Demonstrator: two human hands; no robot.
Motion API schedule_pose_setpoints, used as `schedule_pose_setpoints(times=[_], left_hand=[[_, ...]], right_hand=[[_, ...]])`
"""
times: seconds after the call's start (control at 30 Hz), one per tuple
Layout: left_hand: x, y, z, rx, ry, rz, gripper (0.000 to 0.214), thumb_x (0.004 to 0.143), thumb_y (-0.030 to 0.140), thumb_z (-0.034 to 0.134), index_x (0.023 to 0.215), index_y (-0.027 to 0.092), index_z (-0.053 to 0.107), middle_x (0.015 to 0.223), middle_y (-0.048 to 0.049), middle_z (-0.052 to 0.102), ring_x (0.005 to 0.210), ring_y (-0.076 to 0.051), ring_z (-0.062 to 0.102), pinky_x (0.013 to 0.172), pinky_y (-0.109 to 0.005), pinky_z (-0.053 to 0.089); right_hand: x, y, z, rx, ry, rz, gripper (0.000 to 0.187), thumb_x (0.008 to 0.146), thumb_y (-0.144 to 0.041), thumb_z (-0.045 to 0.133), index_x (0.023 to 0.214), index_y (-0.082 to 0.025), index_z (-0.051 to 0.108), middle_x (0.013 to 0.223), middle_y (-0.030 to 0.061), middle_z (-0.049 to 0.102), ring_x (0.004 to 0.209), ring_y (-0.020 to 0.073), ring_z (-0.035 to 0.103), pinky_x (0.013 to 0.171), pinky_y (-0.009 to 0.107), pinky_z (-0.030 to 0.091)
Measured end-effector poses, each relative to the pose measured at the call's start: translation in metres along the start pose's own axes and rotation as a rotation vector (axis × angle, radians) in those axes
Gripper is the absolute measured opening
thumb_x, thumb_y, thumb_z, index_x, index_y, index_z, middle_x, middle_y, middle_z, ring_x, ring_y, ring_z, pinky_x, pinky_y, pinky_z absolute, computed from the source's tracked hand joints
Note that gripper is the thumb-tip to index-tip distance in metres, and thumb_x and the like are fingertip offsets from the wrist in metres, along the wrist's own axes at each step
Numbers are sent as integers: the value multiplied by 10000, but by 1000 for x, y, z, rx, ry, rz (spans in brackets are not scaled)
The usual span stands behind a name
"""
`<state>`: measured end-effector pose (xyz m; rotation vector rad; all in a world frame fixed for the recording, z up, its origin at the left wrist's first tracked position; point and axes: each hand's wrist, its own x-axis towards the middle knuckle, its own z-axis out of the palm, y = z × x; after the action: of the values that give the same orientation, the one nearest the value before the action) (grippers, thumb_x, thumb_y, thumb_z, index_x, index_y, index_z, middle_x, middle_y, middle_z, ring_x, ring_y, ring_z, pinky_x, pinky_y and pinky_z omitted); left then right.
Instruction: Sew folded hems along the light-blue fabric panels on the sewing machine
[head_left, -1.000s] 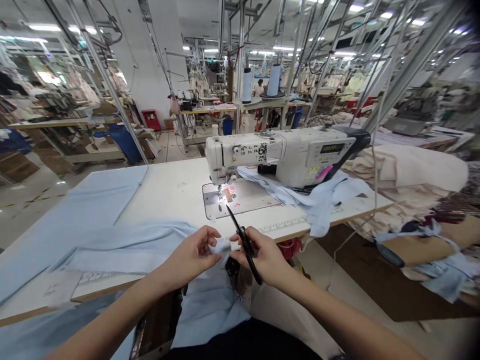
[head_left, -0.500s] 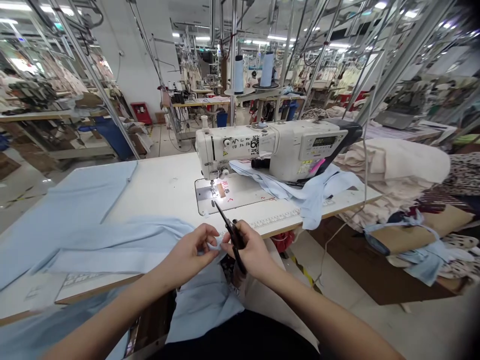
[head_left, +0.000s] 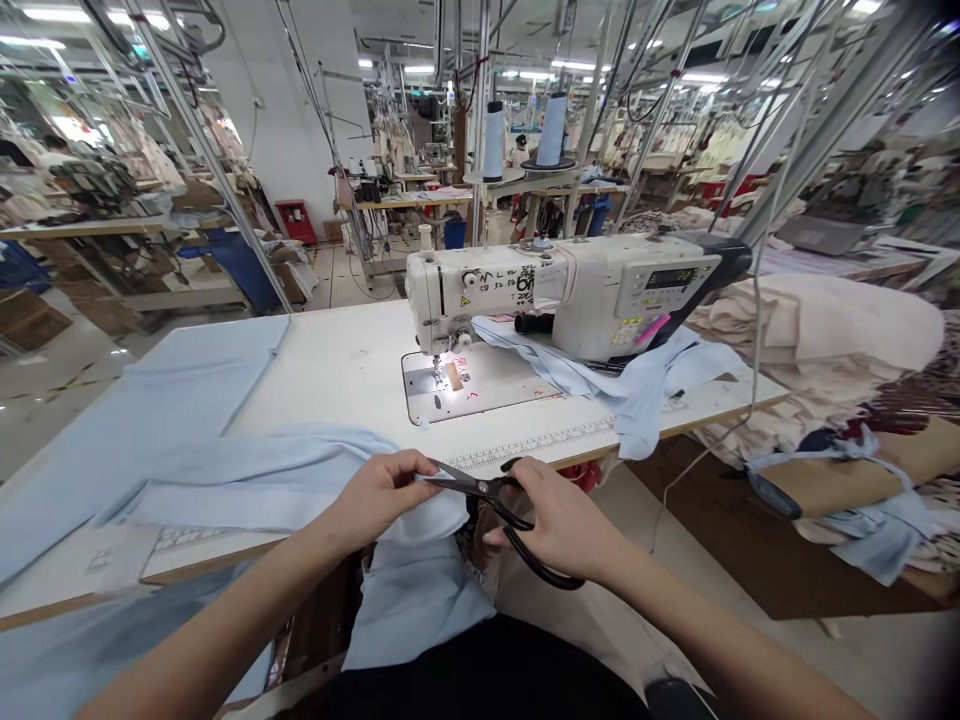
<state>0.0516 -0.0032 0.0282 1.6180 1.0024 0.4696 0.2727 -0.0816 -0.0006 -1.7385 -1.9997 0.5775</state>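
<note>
Head view: the left hand [head_left: 382,495] is closed in a pinch on the edge of the light blue fabric [head_left: 420,600], which drapes from the table [head_left: 337,370] edge to the lap. The right hand [head_left: 559,520] is curled through the handle loops of the black scissors [head_left: 487,490], with the blades at the pinched edge. The fabric appears light, soft and limp; hold it taut, close to the blades.

Bare tabletop [head_left: 337,370] between blue cloth [head_left: 285,470] and sewing machine [head_left: 570,290]; fabric heap [head_left: 645,395] right.

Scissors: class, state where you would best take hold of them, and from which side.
Take the scissors by the black handle loops, coming from the right: the loops lie on that side, where the right hand has its grip, while the blades point left at the cloth pinched in the left hand.
</note>
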Motion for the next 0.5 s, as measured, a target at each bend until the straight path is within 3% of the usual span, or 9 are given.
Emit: schedule_pose_setpoints(times=[0.17,0.37,0.5], left_hand=[[3,-3,1,-5,-15,-22,213,635,379,621,707,179,617,673,19,582,640,-131,485,629,-245,370],[7,-7,-1,101,-36,9,272,697,448,624,712,176,628,631,13,579,585,-131,504,572,-246,393],[18,-15,-1,219,87,98,370,777,471,546,998,182,614,895,-52,662,792,-191,621,718,-305,482]], right_hand=[[-8,3,4,-186,27,-14,405,756,-535,675,883,-176,538,926,92,604,873,262,583,668,316,426],[-2,10,-1,-273,-26,8,371,804,-533,626,692,-195,521,713,44,611,668,212,588,569,278,345],[36,32,-18,-335,69,184,344,804,-524,612,799,-183,570,835,83,638,732,240,614,584,289,391]])
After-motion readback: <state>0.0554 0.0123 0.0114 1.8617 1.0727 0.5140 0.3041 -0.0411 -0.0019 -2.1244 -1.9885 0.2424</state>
